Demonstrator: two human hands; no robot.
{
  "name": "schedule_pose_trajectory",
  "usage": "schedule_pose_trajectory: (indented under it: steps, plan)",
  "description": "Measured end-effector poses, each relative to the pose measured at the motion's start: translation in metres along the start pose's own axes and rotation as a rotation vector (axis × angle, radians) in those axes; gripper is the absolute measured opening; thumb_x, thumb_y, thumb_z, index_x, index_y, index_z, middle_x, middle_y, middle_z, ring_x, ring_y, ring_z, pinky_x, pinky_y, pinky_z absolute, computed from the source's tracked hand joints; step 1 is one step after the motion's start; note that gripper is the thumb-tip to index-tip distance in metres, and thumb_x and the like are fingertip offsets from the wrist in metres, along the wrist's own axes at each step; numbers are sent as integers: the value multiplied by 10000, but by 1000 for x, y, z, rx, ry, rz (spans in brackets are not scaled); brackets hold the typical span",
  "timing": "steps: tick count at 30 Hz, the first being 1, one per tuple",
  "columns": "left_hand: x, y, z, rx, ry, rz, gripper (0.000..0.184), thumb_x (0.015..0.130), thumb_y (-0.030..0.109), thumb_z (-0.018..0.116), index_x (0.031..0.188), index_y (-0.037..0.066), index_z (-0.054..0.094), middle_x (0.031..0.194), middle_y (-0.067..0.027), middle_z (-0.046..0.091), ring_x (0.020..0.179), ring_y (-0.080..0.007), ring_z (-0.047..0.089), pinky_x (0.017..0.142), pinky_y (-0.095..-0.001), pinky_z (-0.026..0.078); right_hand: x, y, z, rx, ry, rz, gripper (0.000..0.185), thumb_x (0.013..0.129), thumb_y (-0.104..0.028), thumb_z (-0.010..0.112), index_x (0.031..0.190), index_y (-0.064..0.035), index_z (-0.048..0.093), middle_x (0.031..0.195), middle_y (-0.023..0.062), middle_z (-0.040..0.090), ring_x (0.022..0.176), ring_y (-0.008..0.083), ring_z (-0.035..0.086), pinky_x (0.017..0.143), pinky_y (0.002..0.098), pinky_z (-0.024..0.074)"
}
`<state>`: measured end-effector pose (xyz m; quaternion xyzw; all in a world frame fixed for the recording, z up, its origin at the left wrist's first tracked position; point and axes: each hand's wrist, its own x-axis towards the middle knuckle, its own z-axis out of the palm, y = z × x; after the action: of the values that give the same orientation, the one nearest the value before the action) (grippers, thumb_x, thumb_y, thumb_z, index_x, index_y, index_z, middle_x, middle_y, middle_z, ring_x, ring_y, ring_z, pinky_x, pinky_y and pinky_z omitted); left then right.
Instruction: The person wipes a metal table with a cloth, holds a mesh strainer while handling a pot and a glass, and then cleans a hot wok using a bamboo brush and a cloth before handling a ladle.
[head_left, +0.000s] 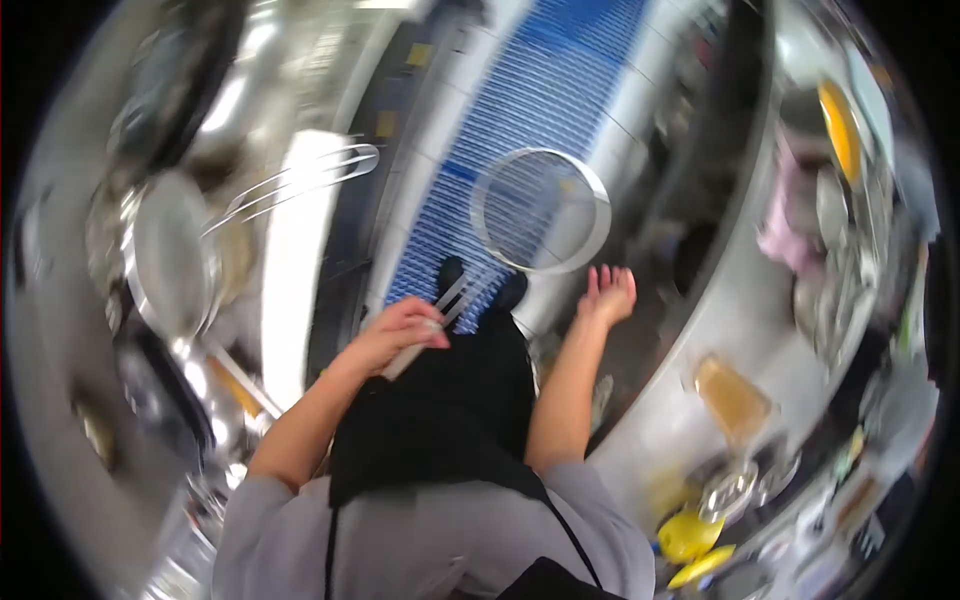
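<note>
A round mesh strainer [541, 212] with a wide metal rim is held out in front of my body, over the blue floor mat. My left hand [408, 334] is closed around its long handle, near the lower end. My right hand [607, 294] is open and holds nothing. Its fingers point up, just below and to the right of the strainer's rim, with a small gap between them.
To the left, another strainer [172, 255] sits among blurred metal ware. A blue ridged mat [555, 80] runs along the aisle. On the right, a steel counter [655, 400] carries a tan container [733, 398], a pink cloth [787, 215] and yellow items [690, 535].
</note>
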<state>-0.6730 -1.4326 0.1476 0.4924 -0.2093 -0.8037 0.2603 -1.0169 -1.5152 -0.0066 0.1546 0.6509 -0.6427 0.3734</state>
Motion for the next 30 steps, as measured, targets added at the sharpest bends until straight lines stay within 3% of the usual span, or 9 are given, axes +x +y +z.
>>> schedule_pose_trajectory:
  steps: [2,6,8,10,12,17,20,21,30]
  plan:
    - [-18,15,16,-12,-34,112,241,940,84,640,1163,38,562,1026,-166,701,1009,-238,687,930,-359,525,-38,8,12,-149,-134,-2,239,957,-110,593,1195,-96,570,1054,93,656,821,214,652,649,360,564]
    - [-61,40,31,-127,-78,344,246,938,107,647,1161,58,555,1048,-157,707,1008,-181,659,862,-284,479,-130,-22,44,-188,-636,-75,156,1008,-207,575,1089,-75,585,933,70,671,746,166,642,633,299,533]
    - [-80,52,30,-123,-38,466,244,930,135,682,1132,88,553,1069,-156,707,1042,-188,660,909,-310,466,-175,-45,49,-238,-1118,-24,229,1009,-263,585,1024,-36,612,907,93,681,755,171,650,655,291,531]
    - [-111,74,32,-115,5,566,243,926,108,680,1125,98,542,1088,-147,701,1077,-184,647,945,-319,450,-238,-62,41,-612,-1532,21,299,1013,-296,578,950,-9,629,922,125,688,783,180,659,679,296,534]
    - [-137,83,26,-170,34,732,240,925,59,661,1121,92,527,1109,-153,696,1089,-186,643,961,-321,457,-324,-66,25,-770,-1791,173,315,1016,-316,573,1086,-9,590,935,142,693,779,185,663,700,317,543]
    - [-233,88,2,-200,215,804,285,954,60,621,1207,85,492,1170,-168,672,1078,-180,626,898,-300,517,-480,-22,-16,-425,-1772,493,379,1007,-232,552,1304,-51,400,795,128,649,493,172,571,452,267,480]
    - [-269,71,-35,-185,281,1076,418,969,70,606,1353,104,444,1248,-176,640,1117,-179,597,892,-306,519,-532,11,-8,-367,-1907,612,438,1002,-248,560,1358,-67,377,740,75,579,396,121,448,316,220,328]
    - [-297,70,-39,-142,453,1012,509,1006,176,577,1468,113,372,1314,-174,610,1181,-192,575,955,-348,489,-553,17,-4,-392,-1887,654,423,986,-200,558,1353,-64,398,689,50,531,378,93,376,311,222,295]
    - [-423,-55,-124,-397,529,1043,466,1008,306,560,1395,56,487,1254,-196,645,1181,-268,609,1031,-430,452,-718,157,166,-781,-1958,-204,283,909,-41,466,1174,-12,561,687,66,579,403,102,431,337,266,298]
